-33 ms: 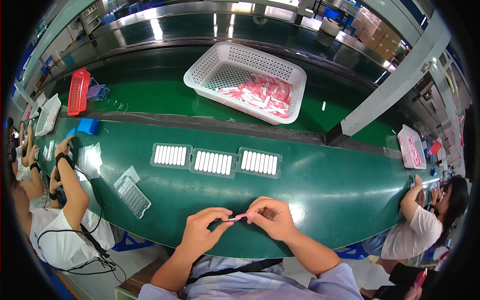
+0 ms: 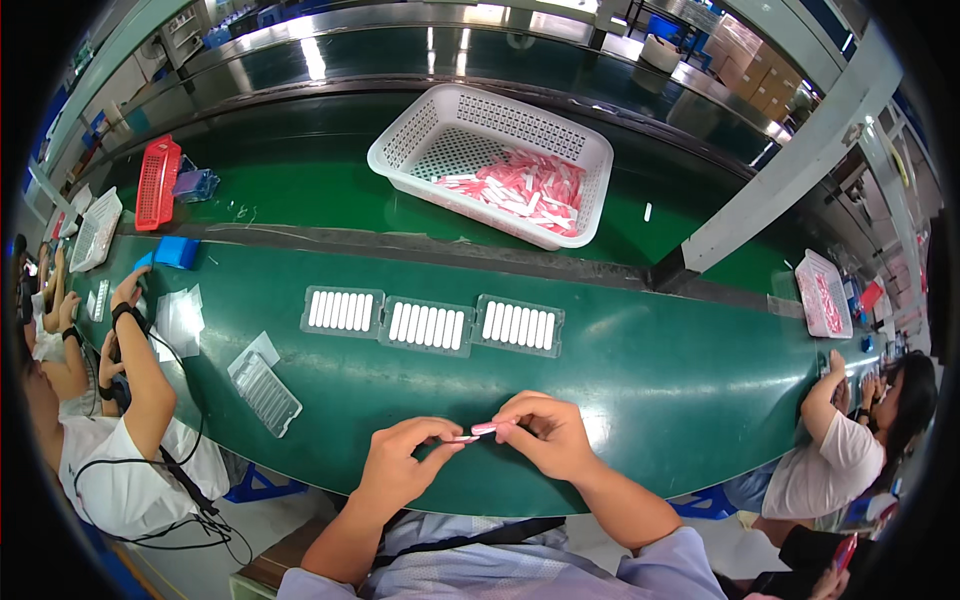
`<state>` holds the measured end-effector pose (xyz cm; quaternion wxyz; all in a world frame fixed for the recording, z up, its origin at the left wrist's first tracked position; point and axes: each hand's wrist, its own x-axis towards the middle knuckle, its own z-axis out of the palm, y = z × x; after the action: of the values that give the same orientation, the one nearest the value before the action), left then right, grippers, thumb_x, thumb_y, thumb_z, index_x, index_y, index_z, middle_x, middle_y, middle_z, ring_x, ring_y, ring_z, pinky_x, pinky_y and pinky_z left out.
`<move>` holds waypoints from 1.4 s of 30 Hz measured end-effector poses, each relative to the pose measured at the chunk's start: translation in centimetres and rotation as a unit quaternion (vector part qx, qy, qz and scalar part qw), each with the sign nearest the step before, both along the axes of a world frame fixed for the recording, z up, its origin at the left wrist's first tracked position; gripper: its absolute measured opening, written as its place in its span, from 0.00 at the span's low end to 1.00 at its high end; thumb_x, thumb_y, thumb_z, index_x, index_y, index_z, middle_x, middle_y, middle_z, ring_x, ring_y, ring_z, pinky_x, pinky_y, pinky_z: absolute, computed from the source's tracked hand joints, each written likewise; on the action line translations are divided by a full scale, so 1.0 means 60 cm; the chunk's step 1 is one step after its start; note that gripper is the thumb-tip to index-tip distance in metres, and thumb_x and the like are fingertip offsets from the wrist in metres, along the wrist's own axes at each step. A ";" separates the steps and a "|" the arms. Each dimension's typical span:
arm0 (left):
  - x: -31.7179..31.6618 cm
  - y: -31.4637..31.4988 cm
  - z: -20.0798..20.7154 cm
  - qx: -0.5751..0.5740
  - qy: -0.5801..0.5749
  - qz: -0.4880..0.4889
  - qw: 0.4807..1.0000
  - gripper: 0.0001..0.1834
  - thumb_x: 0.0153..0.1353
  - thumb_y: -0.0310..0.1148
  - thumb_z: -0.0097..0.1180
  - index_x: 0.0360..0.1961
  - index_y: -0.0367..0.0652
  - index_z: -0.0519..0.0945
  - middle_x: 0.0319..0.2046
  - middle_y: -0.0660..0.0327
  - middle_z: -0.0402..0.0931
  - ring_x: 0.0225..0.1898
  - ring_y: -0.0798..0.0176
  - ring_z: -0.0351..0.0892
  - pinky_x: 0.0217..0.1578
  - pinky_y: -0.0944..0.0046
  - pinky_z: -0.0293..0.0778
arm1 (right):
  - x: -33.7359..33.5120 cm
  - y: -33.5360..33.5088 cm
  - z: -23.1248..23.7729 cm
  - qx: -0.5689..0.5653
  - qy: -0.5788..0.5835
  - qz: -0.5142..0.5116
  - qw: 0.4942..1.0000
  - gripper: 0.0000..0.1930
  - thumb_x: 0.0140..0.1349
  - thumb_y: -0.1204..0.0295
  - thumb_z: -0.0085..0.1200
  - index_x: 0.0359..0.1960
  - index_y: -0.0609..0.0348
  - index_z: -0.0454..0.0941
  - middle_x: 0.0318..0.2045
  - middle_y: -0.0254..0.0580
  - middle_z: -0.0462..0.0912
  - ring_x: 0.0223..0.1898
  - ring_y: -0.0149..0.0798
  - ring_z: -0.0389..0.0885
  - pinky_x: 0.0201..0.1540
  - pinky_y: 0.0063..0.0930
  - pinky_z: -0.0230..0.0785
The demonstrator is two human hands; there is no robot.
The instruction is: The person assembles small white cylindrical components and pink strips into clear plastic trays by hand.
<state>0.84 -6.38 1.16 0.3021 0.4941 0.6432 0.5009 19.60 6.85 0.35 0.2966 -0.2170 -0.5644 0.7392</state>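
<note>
- A small, slim strip [image 2: 484, 430] in pink and white, smooth-looking, is held between the fingertips, just above the near part of the surface [image 2: 660, 390]; whether it is made of one part or two cannot be told.
- Its long axis is laid crosswise, from one hand to the other, with the right end tilted slightly up and away from the body.
- The left end is pinched between thumb and forefinger by the left hand [image 2: 405, 460]; the right end is pinched likewise by the right hand [image 2: 550, 437]. The two hands are brought close together, with the fingers curled.
- Straight beyond the hands and somewhat to their left, three clear plastic trays [image 2: 425, 350] are set in a row, each filled with smooth white sticks [image 2: 342, 310], round-ended and pointed away from the body.
- To the left of the hands, a ribbed transparent tray [image 2: 268, 398] is laid aslant, with a clear sheet [image 2: 262, 347] placed at its far end.
- Farther beyond the hands, a perforated white plastic basket [image 2: 520, 126] is partly filled with a loose heap of pink and white pieces [image 2: 535, 190].
</note>
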 end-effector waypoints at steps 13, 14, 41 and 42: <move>-0.022 -0.012 0.002 0.018 0.074 -0.001 0.997 0.09 0.56 0.26 0.74 0.38 0.39 0.91 0.35 0.54 0.90 0.34 0.57 0.90 0.37 0.64 0.84 | 0.001 0.010 0.009 0.411 -0.082 0.054 0.906 0.08 0.61 0.77 0.67 0.41 0.57 0.90 0.37 0.45 0.91 0.38 0.46 0.90 0.44 0.35 0.86; -0.022 -0.013 0.001 0.023 0.075 -0.005 0.997 0.09 0.55 0.26 0.75 0.39 0.39 0.91 0.35 0.54 0.90 0.35 0.57 0.91 0.38 0.64 0.85 | 0.002 0.009 0.012 0.412 -0.081 0.055 0.906 0.08 0.61 0.77 0.67 0.41 0.57 0.90 0.37 0.45 0.91 0.38 0.46 0.90 0.44 0.35 0.86; 0.025 -0.015 0.027 -0.044 0.036 -0.096 0.994 0.14 0.70 0.22 0.58 0.55 0.36 0.86 0.34 0.54 0.86 0.34 0.61 0.88 0.36 0.66 0.82 | 0.002 -0.008 0.013 0.248 -0.056 0.019 0.967 0.11 0.56 0.78 0.73 0.42 0.63 0.90 0.34 0.45 0.92 0.35 0.37 0.92 0.39 0.26 0.83; 0.025 -0.016 0.028 -0.043 0.036 -0.096 0.994 0.14 0.70 0.22 0.58 0.55 0.36 0.86 0.34 0.54 0.86 0.34 0.61 0.88 0.36 0.66 0.82 | 0.004 -0.008 0.008 0.325 -0.072 0.009 0.943 0.14 0.56 0.77 0.74 0.44 0.63 0.89 0.33 0.43 0.91 0.33 0.36 0.91 0.37 0.27 0.82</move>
<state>2.34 -7.34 2.82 0.3461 0.5578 0.6244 0.4233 19.83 6.35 0.82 0.3031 -0.1565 -0.7954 0.5010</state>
